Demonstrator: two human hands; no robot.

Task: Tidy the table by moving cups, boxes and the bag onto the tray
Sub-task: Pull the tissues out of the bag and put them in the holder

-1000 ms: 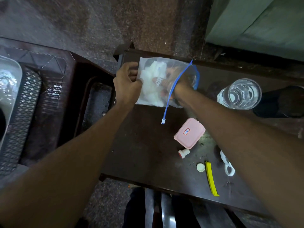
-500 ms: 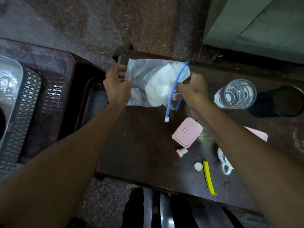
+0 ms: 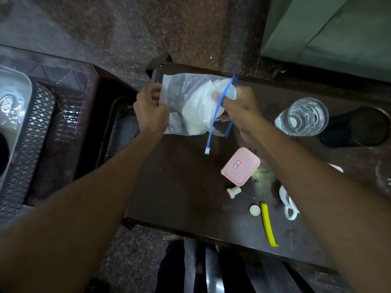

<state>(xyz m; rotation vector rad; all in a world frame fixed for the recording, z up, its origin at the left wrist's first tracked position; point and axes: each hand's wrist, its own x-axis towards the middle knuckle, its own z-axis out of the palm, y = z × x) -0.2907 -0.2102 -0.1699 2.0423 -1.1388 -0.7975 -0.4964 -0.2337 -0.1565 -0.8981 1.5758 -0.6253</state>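
Note:
A clear zip bag (image 3: 190,102) with a blue seal strip and white stuff inside is held over the far left corner of the dark table (image 3: 186,187). My left hand (image 3: 149,109) grips its left edge. My right hand (image 3: 241,108) pinches the bag at its blue-strip opening. A small pink box (image 3: 240,166) with a red-framed label lies on the table just below my right hand. A clear glass cup (image 3: 302,117) stands at the right, and a dark cup (image 3: 366,125) beside it. A white mug (image 3: 288,205) is partly hidden under my right forearm.
A brown plastic stool (image 3: 63,115) stands left of the table, with a clear tray (image 3: 12,115) at the frame's left edge. A small white-and-red cap piece (image 3: 233,191), a white cap (image 3: 255,210) and a yellow strip (image 3: 268,227) lie near the table's front.
My right hand has come out of the bag and now pinches its opening. The bag has shifted a little left and lies flatter, its white contents bunched toward the opening.

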